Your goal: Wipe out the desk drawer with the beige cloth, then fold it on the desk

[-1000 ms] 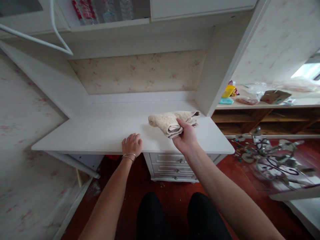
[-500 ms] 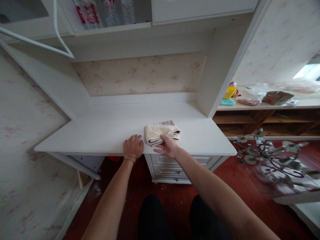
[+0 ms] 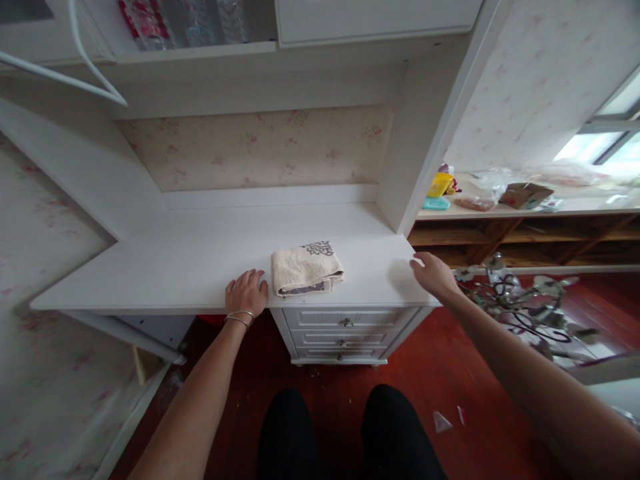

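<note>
A folded cream towel (image 3: 306,269) with a grey printed pattern on its far edge lies flat on the white worktop (image 3: 190,260), close to the front edge and above the drawer unit (image 3: 345,327).

Left hand (image 3: 246,292): rests palm down on the worktop's front edge, just beside the towel's left side. Its grip is relaxed, fingers loosely curled, and holds nothing. Whether the fingertips touch the towel cannot be told. Thin bangles circle the wrist.

Right hand (image 3: 433,275): rests at the worktop's right front corner, well apart from the towel. Its grip is open, fingers extended along the surface, and holds nothing.

The towel therefore lies between both hands, much nearer the left, gripped by neither.

A metal chandelier (image 3: 525,303) lies on the red wooden floor (image 3: 450,373) to the right.
</note>
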